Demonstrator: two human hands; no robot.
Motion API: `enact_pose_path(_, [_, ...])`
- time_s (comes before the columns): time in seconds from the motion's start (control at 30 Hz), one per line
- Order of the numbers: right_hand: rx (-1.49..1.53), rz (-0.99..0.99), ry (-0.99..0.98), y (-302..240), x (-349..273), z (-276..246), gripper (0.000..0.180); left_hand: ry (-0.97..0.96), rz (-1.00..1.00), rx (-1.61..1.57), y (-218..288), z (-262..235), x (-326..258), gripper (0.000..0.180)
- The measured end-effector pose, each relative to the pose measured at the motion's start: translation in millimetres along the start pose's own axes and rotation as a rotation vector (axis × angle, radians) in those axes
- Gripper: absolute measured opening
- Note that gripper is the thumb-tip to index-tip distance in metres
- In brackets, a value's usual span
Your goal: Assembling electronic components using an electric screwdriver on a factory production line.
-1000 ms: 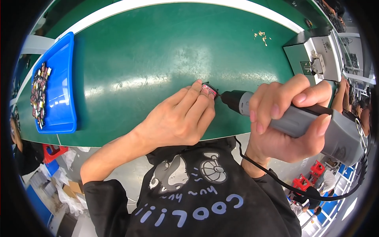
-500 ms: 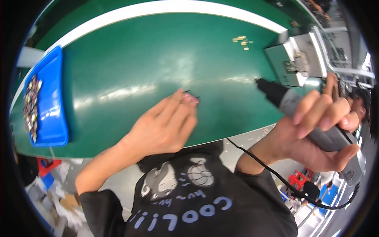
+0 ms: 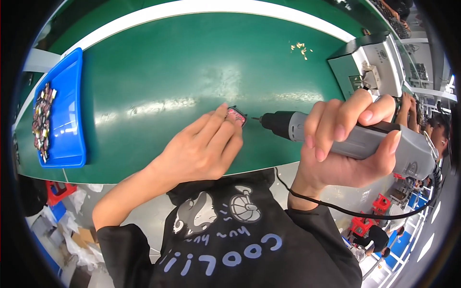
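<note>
My left hand [image 3: 201, 144] rests on the green bench and pinches a small pink-and-black part [image 3: 236, 116] between its fingertips; the fingers cover part of it. In my right hand [image 3: 353, 139] is a grey electric screwdriver [image 3: 355, 142] with a black nose, lying sideways with its thin bit pointing left. The bit tip is just right of the small part, a short gap away from it. A black cord runs from the tool's rear end under my right wrist.
A blue tray [image 3: 72, 129] with many small parts [image 3: 44, 122] stands at the bench's left end. Small brass-coloured pieces [image 3: 301, 50] lie at the far right, beside a white-and-grey box-shaped device [image 3: 370, 67]. The green bench top [image 3: 144, 72] has a white strip along its far side.
My right hand has swung the electric screwdriver left and slightly down, bringing its bit close to the small part. My left hand keeps its hold and has barely moved.
</note>
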State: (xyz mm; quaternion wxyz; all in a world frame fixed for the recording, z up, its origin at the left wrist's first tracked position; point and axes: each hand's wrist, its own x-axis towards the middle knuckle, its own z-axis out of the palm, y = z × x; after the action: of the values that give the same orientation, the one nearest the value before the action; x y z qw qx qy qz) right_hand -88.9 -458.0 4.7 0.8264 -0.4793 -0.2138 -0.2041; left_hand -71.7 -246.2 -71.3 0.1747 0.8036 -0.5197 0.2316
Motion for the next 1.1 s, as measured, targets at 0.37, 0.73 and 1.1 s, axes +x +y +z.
enact_pose_path(0.37, [-0.01, 0.08, 0.023, 14, -6, 10, 0.038, -0.029, 0.023, 0.002, -4, -2, -3, 0.017])
enact_pose_path(0.73, [0.002, 0.113, -0.008, 16, -6, 7, 0.038, -0.035, 0.023, 0.012, -3, -1, -4, 0.017])
enact_pose_path(1.1, [-0.149, 0.149, -0.064, 14, -10, 21, 0.036, -0.052, 0.03, 0.031, -3, -2, -3, 0.017])
